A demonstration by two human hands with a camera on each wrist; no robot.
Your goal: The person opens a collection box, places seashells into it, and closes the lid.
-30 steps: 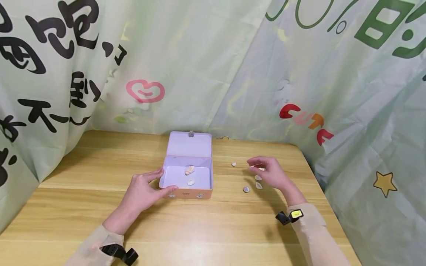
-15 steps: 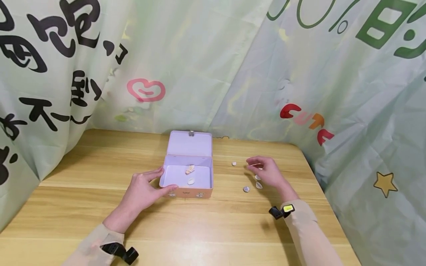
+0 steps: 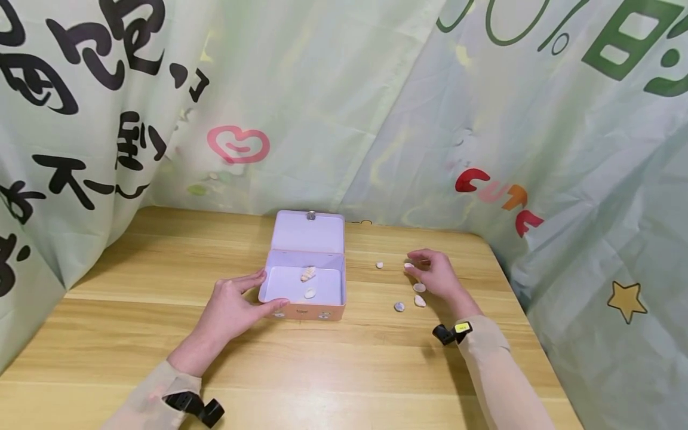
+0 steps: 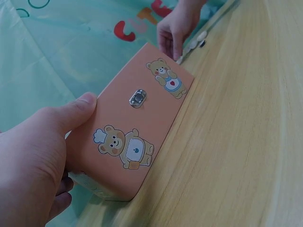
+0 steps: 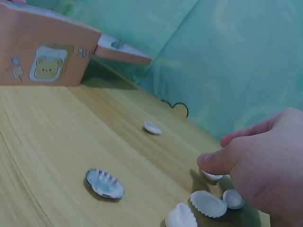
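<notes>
My left hand (image 3: 233, 307) grips the front left corner of an open tin box (image 3: 317, 313), thumb on its front and fingers at its side. Inside the lilac box lie a spiral seashell (image 3: 308, 274) and a small white shell (image 3: 309, 293). To the right of the box, my right hand (image 3: 438, 276) pinches a small white seashell (image 5: 214, 177) between thumb and fingers, low over the table; the hand partly hides it. Close to that hand lie a ribbed white shell (image 5: 181, 216), a scalloped shell (image 5: 208, 203) and a smaller one (image 5: 233, 199).
A striped shell (image 5: 105, 183) and a tiny white shell (image 5: 152, 127) lie between the box and my right hand. The lid (image 3: 307, 232) leans back behind the box. A printed curtain (image 3: 322, 107) hangs along the back of the wooden table (image 3: 333, 370).
My right fingers have shifted slightly, and a white shell now shows at their tips. The left hand keeps its hold on the box. The head view has drifted a little.
</notes>
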